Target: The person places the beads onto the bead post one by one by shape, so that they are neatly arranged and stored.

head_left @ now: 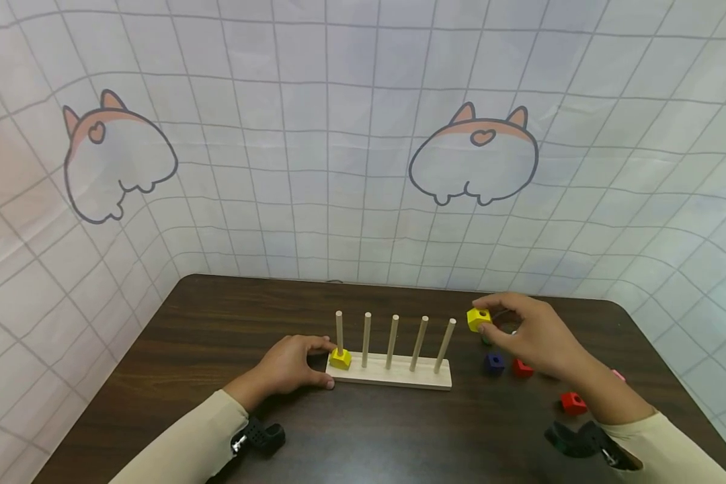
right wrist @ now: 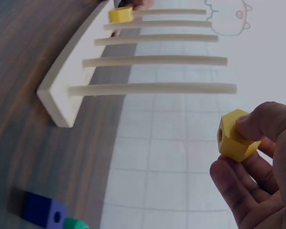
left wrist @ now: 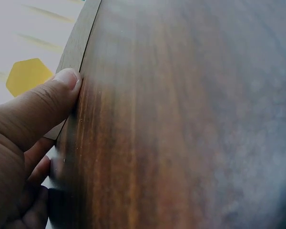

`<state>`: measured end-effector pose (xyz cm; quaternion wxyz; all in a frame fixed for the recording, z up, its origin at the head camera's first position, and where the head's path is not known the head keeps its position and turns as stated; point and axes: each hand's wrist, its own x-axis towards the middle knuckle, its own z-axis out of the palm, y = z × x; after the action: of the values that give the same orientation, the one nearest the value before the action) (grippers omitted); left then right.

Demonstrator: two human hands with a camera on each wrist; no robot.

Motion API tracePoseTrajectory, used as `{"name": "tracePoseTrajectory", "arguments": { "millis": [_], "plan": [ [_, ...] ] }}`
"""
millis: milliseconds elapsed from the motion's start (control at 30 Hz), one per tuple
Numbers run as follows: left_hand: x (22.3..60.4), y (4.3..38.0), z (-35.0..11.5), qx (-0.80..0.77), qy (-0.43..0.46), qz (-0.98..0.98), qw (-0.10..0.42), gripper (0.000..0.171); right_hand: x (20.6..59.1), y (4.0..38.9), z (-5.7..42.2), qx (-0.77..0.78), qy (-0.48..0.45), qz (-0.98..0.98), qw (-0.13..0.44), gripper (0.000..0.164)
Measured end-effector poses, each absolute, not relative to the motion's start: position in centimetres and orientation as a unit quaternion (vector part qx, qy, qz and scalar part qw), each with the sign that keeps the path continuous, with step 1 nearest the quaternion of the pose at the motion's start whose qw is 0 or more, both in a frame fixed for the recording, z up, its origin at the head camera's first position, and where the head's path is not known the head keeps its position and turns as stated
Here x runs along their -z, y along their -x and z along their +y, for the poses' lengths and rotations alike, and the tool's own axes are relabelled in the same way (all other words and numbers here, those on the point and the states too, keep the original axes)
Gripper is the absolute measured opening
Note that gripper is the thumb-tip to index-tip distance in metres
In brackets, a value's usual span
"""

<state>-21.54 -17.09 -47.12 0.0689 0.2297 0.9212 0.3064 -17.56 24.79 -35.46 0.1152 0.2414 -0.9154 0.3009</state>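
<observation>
A pale wooden peg board point(head_left: 393, 380) with several upright pegs lies on the table. One yellow hexagonal bead point(head_left: 340, 359) sits at the foot of its leftmost peg. My left hand point(head_left: 287, 364) grips the board's left end, its thumb point(left wrist: 52, 98) against the front edge. To the right of the pegs and above the table, my right hand point(head_left: 535, 333) pinches a second yellow hexagonal bead point(right wrist: 237, 136) between thumb and fingers. The hole in that bead shows in the right wrist view.
Beneath and beside the right forearm lie a dark blue bead point(head_left: 494, 364), a red bead point(head_left: 523, 368) and another red bead point(head_left: 573, 403). A green bead point(right wrist: 75, 223) and a pink piece point(head_left: 618, 374) are partly hidden. A grid-patterned cloth point(head_left: 351, 168) hangs behind the dark wooden table point(head_left: 363, 437).
</observation>
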Motion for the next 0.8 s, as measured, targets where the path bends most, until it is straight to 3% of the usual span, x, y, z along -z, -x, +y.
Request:
{"name": "tracePoseTrajectory", "arguments": {
  "millis": [800],
  "plan": [
    [47.0,21.6,-16.8,-0.301,-0.222,0.925,0.065,0.063,32.9,19.2,20.4,-0.347,-0.282,-0.889,0.101,0.035]
  ]
}}
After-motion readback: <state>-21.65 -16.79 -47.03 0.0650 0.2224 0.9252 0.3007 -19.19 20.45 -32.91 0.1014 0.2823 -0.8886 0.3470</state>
